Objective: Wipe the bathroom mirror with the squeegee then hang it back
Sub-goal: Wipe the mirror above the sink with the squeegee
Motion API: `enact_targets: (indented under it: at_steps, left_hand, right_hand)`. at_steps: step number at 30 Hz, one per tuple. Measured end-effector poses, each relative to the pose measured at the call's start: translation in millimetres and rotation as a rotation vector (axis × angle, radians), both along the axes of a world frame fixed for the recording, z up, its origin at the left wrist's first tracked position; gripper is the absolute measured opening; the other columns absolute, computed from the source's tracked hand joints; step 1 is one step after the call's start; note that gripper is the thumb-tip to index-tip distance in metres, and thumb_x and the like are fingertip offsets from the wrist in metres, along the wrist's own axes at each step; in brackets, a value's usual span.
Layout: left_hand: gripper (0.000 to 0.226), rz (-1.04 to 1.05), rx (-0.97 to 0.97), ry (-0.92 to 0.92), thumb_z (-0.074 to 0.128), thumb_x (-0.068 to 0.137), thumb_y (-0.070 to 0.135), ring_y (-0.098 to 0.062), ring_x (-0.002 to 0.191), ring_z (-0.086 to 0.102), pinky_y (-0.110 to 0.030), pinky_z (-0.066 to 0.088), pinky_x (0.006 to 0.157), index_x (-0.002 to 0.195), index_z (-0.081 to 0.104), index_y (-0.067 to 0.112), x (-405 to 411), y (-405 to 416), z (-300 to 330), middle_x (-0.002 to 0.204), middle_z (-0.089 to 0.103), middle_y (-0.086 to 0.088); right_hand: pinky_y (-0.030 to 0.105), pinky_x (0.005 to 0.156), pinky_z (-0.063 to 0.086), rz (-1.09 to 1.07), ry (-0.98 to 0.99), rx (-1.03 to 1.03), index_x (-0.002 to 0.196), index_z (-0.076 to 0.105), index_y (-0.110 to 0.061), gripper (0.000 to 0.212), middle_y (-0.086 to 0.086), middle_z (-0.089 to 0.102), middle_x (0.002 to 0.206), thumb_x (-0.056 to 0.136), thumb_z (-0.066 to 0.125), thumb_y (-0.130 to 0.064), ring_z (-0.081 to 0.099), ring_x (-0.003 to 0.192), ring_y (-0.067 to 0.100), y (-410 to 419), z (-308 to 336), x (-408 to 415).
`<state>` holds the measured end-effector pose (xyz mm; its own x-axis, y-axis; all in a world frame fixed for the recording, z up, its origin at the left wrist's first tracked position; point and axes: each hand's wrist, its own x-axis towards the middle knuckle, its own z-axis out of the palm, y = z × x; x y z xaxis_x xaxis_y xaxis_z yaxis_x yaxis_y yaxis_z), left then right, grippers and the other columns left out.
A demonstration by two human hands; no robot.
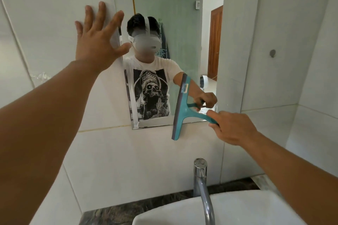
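I am pressing my left hand (98, 36) flat against the wall tile (45, 23), fingers spread wide, with the thumb and forefinger reaching over the left edge of the mirror (175, 29). To the right of that hand and lower, I am holding the teal squeegee (182, 107) by its handle in my right hand (230, 126), fingers closed around the grip. Its blade is standing nearly upright just left of my right hand, lying across the mirror's bottom edge, the lower end hanging over the tile below. Beneath my right hand, the chrome tap (203, 184) is curving over the white basin (237, 208).
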<state>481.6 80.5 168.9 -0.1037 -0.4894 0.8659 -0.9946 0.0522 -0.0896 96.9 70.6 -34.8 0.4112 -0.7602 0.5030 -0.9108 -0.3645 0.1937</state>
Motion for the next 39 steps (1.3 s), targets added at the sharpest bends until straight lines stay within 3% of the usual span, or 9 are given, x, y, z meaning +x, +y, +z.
enact_targets:
  at_steps: [6,12,20,25,28,32,39]
  left_hand:
    - [0.081,0.0,-0.024,-0.004,0.057,0.086,0.06,-0.04,0.15,-0.004,-0.066,0.006,0.114,0.152,0.014,0.04,0,-2,-2,0.165,0.003,-0.01]
    - [0.082,-0.007,-0.047,-0.02,0.061,0.085,0.056,-0.043,0.149,-0.002,-0.068,0.007,0.112,0.152,0.017,0.036,-1,-3,-2,0.165,0.005,-0.012]
    - [0.083,0.008,-0.062,-0.035,0.054,0.087,0.062,-0.042,0.149,-0.002,-0.067,0.005,0.114,0.153,0.012,0.036,-2,-4,-5,0.165,0.004,-0.012]
    - [0.077,-0.01,-0.029,0.011,0.048,0.091,0.063,-0.04,0.15,-0.002,-0.063,0.007,0.116,0.153,0.012,0.038,-6,3,-9,0.165,0.005,-0.012]
    - [0.074,-0.074,-0.025,0.1,0.038,0.093,0.067,-0.034,0.151,0.001,-0.055,0.007,0.118,0.154,0.009,0.039,-12,12,-26,0.165,0.005,-0.009]
    - [0.073,-0.154,-0.011,0.139,0.046,0.094,0.06,-0.031,0.152,0.003,-0.053,0.011,0.12,0.154,0.011,0.039,-24,24,-69,0.165,0.006,-0.01]
    - [0.076,-0.064,0.105,0.02,0.053,0.091,0.054,-0.035,0.151,-0.006,-0.058,0.011,0.119,0.155,0.016,0.037,-15,17,-126,0.165,-0.001,-0.01]
  right_hand:
    - [0.04,0.062,0.056,-0.017,0.047,-0.042,0.126,0.036,-0.033,0.036,0.0,0.064,0.092,0.096,0.035,-0.052,0.063,0.066,0.026,-17,6,-34]
    - [0.034,0.055,0.052,0.019,0.051,-0.067,0.116,0.046,-0.026,0.031,-0.001,0.06,0.082,0.096,0.04,-0.049,0.048,0.054,0.019,-26,5,-39]
    - [0.033,0.048,0.049,0.066,0.031,-0.096,0.11,0.051,-0.022,0.029,0.0,0.061,0.074,0.094,0.047,-0.046,0.051,0.048,0.021,-34,-1,-44]
    - [0.024,0.045,0.032,0.049,0.025,-0.065,0.11,0.05,-0.022,0.03,-0.003,0.058,0.076,0.096,0.044,-0.047,0.051,0.05,0.017,-36,-6,-43]
    - [0.021,0.045,0.027,0.029,0.028,-0.036,0.109,0.047,-0.023,0.028,-0.006,0.052,0.076,0.097,0.042,-0.048,0.051,0.052,0.015,-37,-4,-42]
    - [0.027,0.046,0.035,0.025,0.025,-0.042,0.107,0.045,-0.024,0.026,-0.004,0.056,0.079,0.096,0.043,-0.047,0.053,0.054,0.02,-38,-5,-42]
    - [0.029,0.048,0.037,0.035,0.039,-0.064,0.107,0.045,-0.024,0.027,-0.001,0.06,0.081,0.094,0.044,-0.048,0.053,0.055,0.023,-40,-5,-42]
